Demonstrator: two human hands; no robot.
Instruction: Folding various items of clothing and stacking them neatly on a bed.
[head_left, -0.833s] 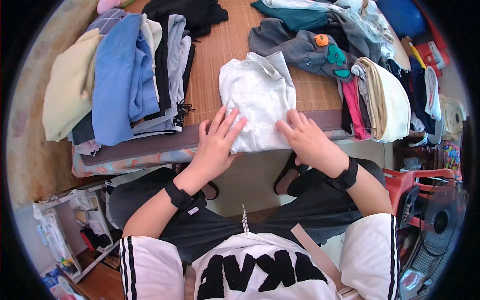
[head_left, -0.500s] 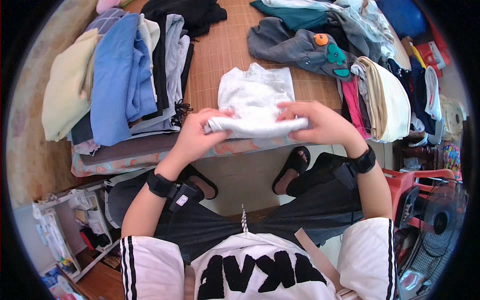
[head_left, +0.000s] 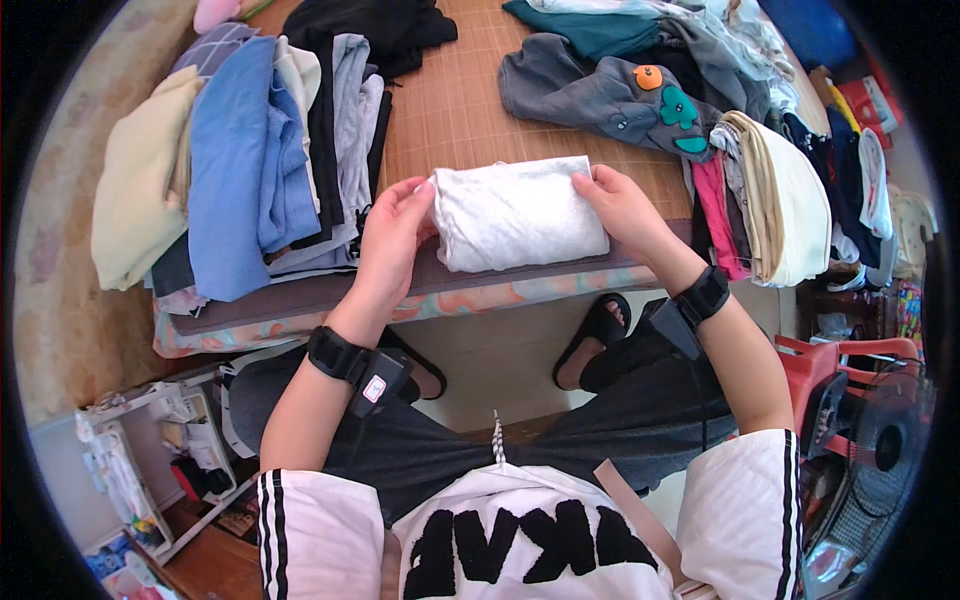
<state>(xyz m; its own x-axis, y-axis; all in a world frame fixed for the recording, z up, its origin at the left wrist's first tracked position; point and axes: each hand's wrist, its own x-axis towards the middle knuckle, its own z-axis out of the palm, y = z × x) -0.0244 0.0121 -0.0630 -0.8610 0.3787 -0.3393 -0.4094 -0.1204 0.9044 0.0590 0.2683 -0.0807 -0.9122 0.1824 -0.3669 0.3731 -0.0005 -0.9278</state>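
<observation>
Head view: the folded white cloth (head_left: pixel 522 217) is at the near edge of the bed (head_left: pixel 440 125), long axis roughly along that edge, between the left hand (head_left: pixel 390 237) and right hand (head_left: pixel 634 214); both, equally near, have fingers pinching by its far corners.

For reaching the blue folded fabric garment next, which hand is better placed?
Left, probably: the left hand, at the left end of the folded white cloth, is nearer that blue garment; the right hand is at the opposite end.
</observation>
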